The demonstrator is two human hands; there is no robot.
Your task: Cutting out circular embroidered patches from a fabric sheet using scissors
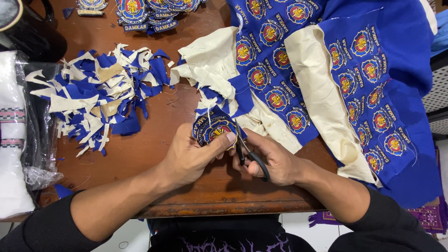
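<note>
Brown surface: left hand pinches a round badge; right hand grips black scissors. Blades sit near the thumb; a slip could nick it.

round blue embroidered patch | pinched over table edge | black-handled scissors cutting its rim

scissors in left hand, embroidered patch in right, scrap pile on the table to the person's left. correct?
Hands are swapped. The head view shows the scissors in the right hand and the embroidered patch in the left hand. The scrap pile does lie to the left.
</note>
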